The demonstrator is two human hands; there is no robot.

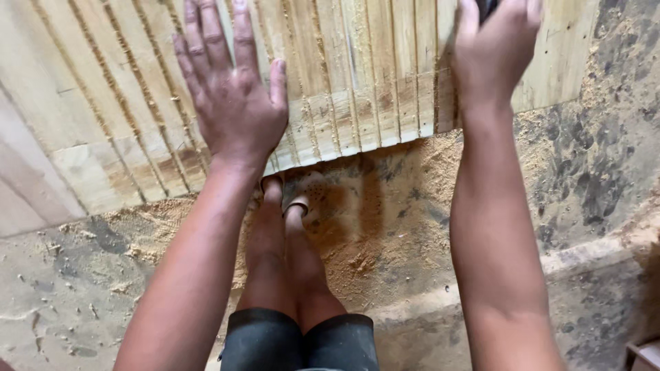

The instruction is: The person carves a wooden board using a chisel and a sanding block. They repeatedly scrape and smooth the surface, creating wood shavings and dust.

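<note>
A pale wooden panel (357, 75) made of narrow slats glued side by side lies flat in front of me, filling the top of the view. My left hand (230, 89) rests flat on it with fingers spread. My right hand (491, 51) is curled around a dark object (487, 7) at the panel's right part; only a small piece of that object shows at the frame's top edge. Sawdust lines the grooves between the slats.
Below the panel is a concrete floor (591, 158) strewn with sawdust (357, 254). My legs in dark shorts (299, 343) and sandalled feet (302, 196) stand at the panel's near edge. A wider board (27, 185) lies at the left.
</note>
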